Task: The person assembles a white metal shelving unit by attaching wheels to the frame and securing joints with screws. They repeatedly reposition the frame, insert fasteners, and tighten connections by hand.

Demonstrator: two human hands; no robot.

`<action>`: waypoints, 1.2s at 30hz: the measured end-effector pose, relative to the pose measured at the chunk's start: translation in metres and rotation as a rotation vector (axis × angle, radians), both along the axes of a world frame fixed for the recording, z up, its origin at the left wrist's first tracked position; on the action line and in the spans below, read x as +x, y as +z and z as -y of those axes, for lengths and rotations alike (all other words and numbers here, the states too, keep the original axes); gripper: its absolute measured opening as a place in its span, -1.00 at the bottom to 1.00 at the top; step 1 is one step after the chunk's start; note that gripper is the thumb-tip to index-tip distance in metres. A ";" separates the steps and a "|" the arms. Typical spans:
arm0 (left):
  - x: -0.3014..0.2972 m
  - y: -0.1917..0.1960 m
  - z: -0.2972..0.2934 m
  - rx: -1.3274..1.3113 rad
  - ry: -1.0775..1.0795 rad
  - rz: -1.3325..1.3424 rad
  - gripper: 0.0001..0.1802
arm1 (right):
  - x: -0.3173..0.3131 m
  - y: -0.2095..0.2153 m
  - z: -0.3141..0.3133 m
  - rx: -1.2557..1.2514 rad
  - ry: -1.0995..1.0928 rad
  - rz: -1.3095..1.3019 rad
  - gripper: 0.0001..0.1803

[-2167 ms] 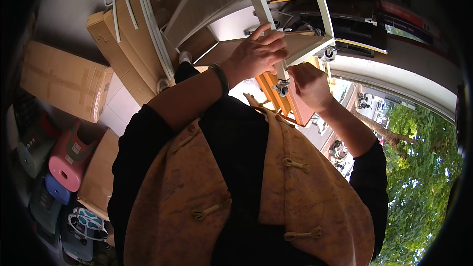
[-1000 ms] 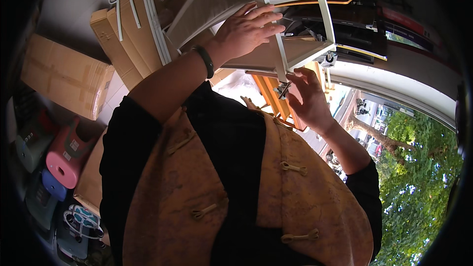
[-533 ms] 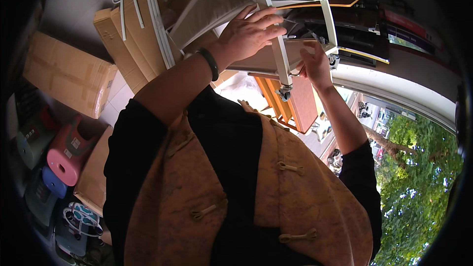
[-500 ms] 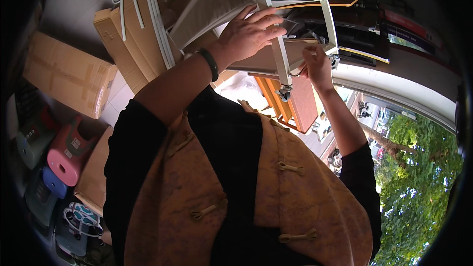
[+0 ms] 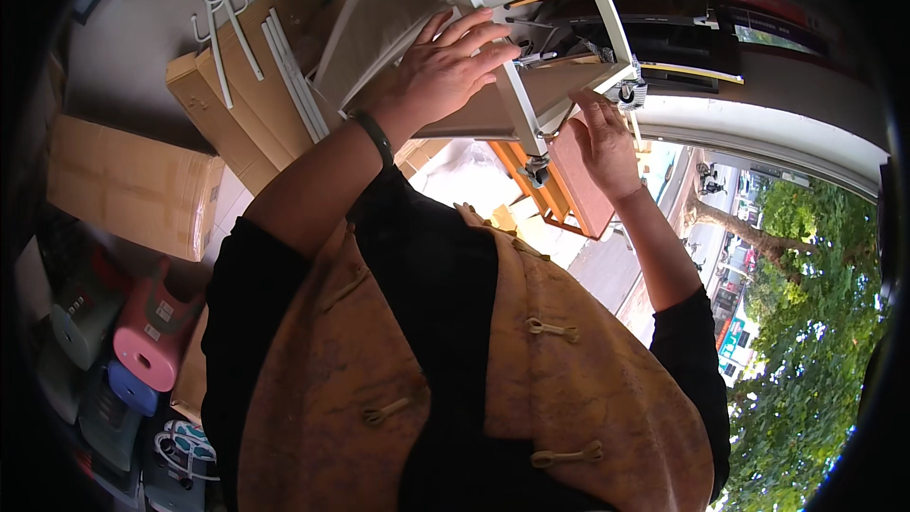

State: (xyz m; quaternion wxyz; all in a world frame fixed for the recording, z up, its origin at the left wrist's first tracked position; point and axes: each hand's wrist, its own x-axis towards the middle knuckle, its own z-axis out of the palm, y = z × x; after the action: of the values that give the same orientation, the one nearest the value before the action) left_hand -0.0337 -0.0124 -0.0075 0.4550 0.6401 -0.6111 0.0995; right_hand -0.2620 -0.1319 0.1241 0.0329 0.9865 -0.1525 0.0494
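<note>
Left hand point(image 5: 441, 66) spread flat, fingers splayed on beige panel point(image 5: 379, 24) of white metal frame point(image 5: 531, 85); right hand point(image 5: 602, 137) open, fingertips touching frame's lower corner beside caster point(image 5: 538, 171)

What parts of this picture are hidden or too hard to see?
Head view only:
- Palm of the left hand: pressed flat on the beige panel, so only its back shows.
- Fingertips of the right hand: tucked under the white frame; whether they hold anything cannot be told.
- Top of the white frame: cut off by the upper edge.
- Small wheel on the frame: too small for detail.
- Floor below: blocked by the person's vest.
</note>
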 end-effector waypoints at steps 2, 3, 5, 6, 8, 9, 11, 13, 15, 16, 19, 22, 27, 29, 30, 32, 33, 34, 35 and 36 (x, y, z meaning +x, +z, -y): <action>0.001 0.001 -0.002 0.006 0.007 0.002 -0.48 | 0.000 -0.001 0.000 -0.045 0.017 -0.016 -0.75; 0.001 0.001 -0.003 0.015 0.012 0.005 -0.49 | -0.003 -0.001 -0.004 -0.043 0.004 -0.007 -0.84; 0.001 0.002 -0.003 0.023 0.022 0.011 -0.50 | -0.014 -0.002 -0.017 0.048 -0.074 -0.030 -0.80; 0.001 0.002 -0.003 0.027 0.020 0.002 -0.51 | -0.019 -0.001 -0.024 0.095 -0.162 -0.070 -0.77; 0.001 0.001 -0.002 0.036 0.013 -0.013 -0.54 | -0.032 0.001 -0.040 0.065 -0.074 -0.022 -0.61; 0.001 0.001 -0.001 0.028 0.015 -0.021 -0.56 | -0.037 0.000 -0.049 0.133 -0.069 -0.004 -0.57; 0.001 0.000 0.000 0.001 0.019 -0.029 -0.59 | -0.043 0.000 -0.059 0.275 -0.008 0.047 -0.47; 0.001 0.000 0.001 -0.013 0.012 -0.038 -0.61 | -0.043 0.003 -0.060 0.288 0.059 0.012 -0.45; 0.001 0.000 0.002 -0.017 0.010 -0.044 -0.63 | -0.040 0.008 -0.054 0.353 0.107 -0.084 -0.39; 0.001 0.000 0.002 -0.013 0.010 -0.046 -0.63 | -0.038 0.012 -0.051 0.317 0.202 -0.112 -0.37; -0.001 0.001 0.001 -0.027 0.013 -0.059 -0.63 | -0.025 0.027 -0.037 0.263 0.408 -0.229 -0.28; -0.003 0.001 0.000 -0.026 0.014 -0.076 -0.59 | 0.001 0.035 -0.022 0.082 0.616 -0.297 -0.45; -0.003 0.000 0.001 -0.025 0.015 -0.096 -0.58 | 0.038 0.032 -0.025 -0.035 0.736 -0.322 -0.64; -0.003 0.000 0.001 -0.027 0.024 -0.103 -0.64 | 0.051 0.024 -0.031 -0.030 0.641 -0.405 -0.67; -0.003 0.000 0.000 -0.022 0.026 -0.111 -0.67 | 0.060 0.014 -0.034 0.005 0.496 -0.202 -0.61; -0.002 0.000 0.000 -0.022 0.050 -0.078 -0.69 | 0.074 0.005 -0.025 0.339 -0.025 -0.131 -0.67; -0.002 0.001 -0.001 -0.016 0.052 -0.061 -0.69 | 0.078 0.003 -0.018 0.518 -0.273 -0.083 -0.71; -0.002 0.001 -0.001 -0.003 0.048 -0.064 -0.67 | 0.077 0.003 -0.009 0.711 -0.536 -0.040 -0.75; -0.002 0.002 -0.001 0.006 0.044 -0.064 -0.65 | 0.071 0.003 -0.002 0.831 -0.770 -0.067 -0.71; -0.002 0.002 0.000 0.011 0.040 -0.060 -0.62 | 0.061 0.003 0.002 0.839 -0.806 -0.047 -0.70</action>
State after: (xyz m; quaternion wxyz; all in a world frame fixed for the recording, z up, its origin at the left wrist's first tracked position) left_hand -0.0359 -0.0122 -0.0056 0.4676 0.6572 -0.5849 0.0859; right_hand -0.2012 -0.1338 0.1271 -0.3412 0.7802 -0.5216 -0.0537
